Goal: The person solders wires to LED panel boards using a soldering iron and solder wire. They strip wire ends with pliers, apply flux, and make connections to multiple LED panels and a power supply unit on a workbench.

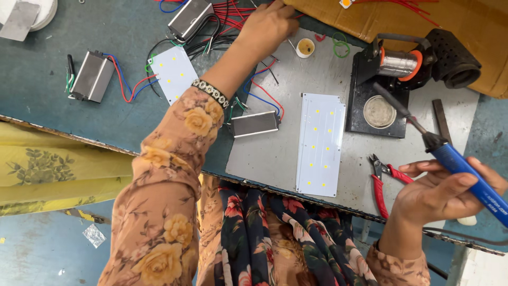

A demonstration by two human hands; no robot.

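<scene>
My right hand point(442, 193) grips a blue-handled soldering iron point(465, 172), its dark tip raised toward the black iron stand point(370, 90). My left hand point(270, 26) reaches far across the bench into a tangle of red, blue and black wires point(233, 16), fingers closed among them; what it pinches is hidden. On the grey work plate point(270, 153) lie a white LED strip board point(319, 143) and a silver driver box point(255, 124) with red and blue leads.
A second silver driver box point(92, 77) is wired to a white LED board point(173, 73) at left. A third box point(190, 18) sits at top. Red-handled cutters point(382, 182) lie by my right hand. Cardboard point(423, 24), a small flux pot point(306, 47).
</scene>
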